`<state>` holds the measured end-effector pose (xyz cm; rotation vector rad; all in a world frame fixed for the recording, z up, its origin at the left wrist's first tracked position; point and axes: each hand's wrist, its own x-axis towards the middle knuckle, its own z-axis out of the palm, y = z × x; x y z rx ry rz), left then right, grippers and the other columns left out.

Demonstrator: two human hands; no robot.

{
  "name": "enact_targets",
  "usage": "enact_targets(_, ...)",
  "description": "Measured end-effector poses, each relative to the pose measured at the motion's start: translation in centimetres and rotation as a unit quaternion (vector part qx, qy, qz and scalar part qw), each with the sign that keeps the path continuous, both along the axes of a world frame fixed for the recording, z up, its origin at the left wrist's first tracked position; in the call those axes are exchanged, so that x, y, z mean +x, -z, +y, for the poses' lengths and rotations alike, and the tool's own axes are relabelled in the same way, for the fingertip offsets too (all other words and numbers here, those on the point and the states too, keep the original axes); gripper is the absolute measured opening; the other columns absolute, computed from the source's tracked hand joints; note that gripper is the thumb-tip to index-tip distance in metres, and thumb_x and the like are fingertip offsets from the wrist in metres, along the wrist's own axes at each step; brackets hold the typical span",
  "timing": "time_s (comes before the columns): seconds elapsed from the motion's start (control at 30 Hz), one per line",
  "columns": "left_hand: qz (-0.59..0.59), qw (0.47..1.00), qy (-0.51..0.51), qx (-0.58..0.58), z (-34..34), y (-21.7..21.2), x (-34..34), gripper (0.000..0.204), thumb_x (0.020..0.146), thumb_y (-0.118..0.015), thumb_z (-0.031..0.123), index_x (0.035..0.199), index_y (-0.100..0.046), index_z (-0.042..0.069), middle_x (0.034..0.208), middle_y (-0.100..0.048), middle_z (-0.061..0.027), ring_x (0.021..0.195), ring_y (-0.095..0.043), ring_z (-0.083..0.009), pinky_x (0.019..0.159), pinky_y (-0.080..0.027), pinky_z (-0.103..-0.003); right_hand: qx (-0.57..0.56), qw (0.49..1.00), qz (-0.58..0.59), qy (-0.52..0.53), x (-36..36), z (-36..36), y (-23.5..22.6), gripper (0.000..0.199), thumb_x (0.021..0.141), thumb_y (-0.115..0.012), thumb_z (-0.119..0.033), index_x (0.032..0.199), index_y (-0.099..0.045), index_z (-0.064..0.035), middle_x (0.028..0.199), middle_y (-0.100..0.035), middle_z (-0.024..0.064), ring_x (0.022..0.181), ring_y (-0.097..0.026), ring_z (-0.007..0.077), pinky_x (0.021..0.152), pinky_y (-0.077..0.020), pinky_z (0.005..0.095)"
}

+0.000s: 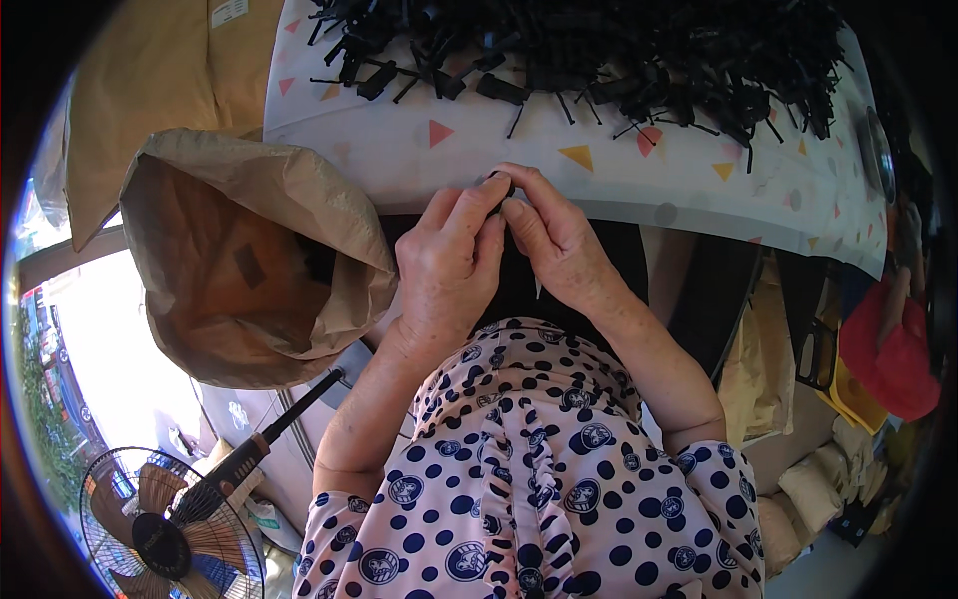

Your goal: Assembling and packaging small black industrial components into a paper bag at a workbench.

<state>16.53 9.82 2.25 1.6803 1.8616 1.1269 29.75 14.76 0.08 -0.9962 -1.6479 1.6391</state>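
Note:
Close to the table's front edge, my left hand [444, 255] and my right hand [567, 248] meet at the fingertips. Both pinch one small black plastic part [506, 184]; fingers cover most of it, so its full shape is hidden. Just beyond lies a heap of black plastic parts [599, 60], many with thin stems sticking out. The heap rests on a white tablecloth [349, 125] printed with coloured triangles and dots. Left of my left hand stands a brown paper sack [334, 195], its mouth wide open, with dark shadow inside.
Large brown paper sacks [165, 80] stand at the far left. A fan [160, 539] is at the lower left. On the right are a person in red [888, 349], a yellow plastic item [853, 394] and several pale bags [813, 489].

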Motion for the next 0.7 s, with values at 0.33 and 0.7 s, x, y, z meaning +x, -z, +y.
enact_targets(0.33, -0.460, 0.883, -0.002, -0.096, 0.9, -1.7, -0.3, 0.034, 0.095, -0.053, 0.007, 0.127, -0.045, 0.008, 0.091, -0.066, -0.0090, 0.076, -0.066, -0.0121, 0.061, -0.048, -0.018, -0.022, 0.998, 0.052, -0.003, 2.6, 1.4, 0.2, 0.025, 0.097, -0.052, -0.018, 0.118, -0.051, -0.0036, 0.077, -0.051, -0.0013, 0.063, -0.045, 0.0036, 0.055, -0.0374, 0.0176)
enact_targets(0.7, -0.511, 0.844, 0.038, -0.158, 1.3, -1.3, 0.8, 0.037, 0.095, -0.053, 0.009, 0.130, -0.046, 0.005, 0.099, -0.062, -0.0101, 0.075, -0.065, -0.0138, 0.062, -0.051, -0.019, -0.188, 0.953, 0.236, -0.024, 3.4, 3.3, 0.5, 0.013, 0.091, -0.062, -0.010, 0.101, -0.055, -0.0046, 0.077, -0.058, -0.0037, 0.060, -0.050, 0.0015, 0.048, -0.0387, 0.0150)
